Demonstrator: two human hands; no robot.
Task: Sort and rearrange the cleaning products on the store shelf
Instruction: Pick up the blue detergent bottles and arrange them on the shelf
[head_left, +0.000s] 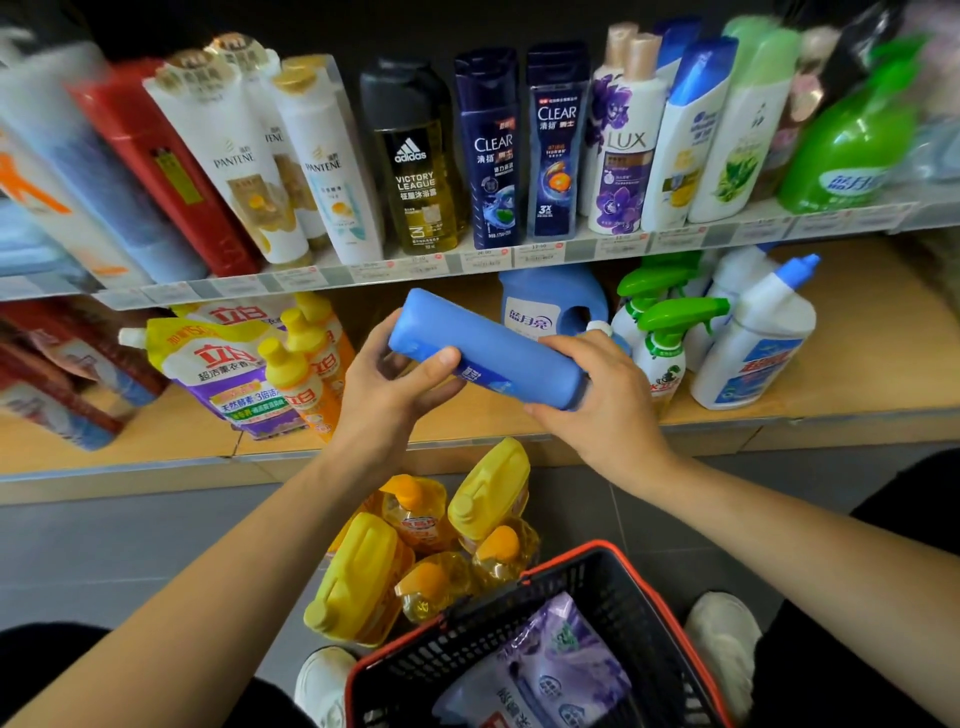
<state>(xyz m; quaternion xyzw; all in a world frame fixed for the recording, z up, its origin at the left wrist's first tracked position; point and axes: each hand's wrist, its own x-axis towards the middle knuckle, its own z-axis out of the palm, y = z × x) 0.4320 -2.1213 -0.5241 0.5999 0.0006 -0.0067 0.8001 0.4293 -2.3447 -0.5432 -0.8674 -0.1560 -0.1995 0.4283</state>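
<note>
A blue detergent bottle (498, 353) lies on its side in the air in front of the lower shelf (857, 374), its base pointing up left. My left hand (395, 384) grips its base end, thumb on top. My right hand (597, 395) wraps its cap end, hiding the cap. Behind it on the lower shelf stand a blue jug (545, 301), green-trigger spray bottles (665, 332) and white bottles with blue caps (763, 338). To the left lean purple-yellow refill pouches (223, 374) and yellow-capped orange bottles (306, 374).
The upper shelf (467, 265) holds shampoo and body wash bottles and a green bottle (852, 145). Several yellow and orange bottles (415, 545) stand on the grey floor. A black basket with a red rim (613, 551) holds purple pouches (561, 660). White shoes flank the basket.
</note>
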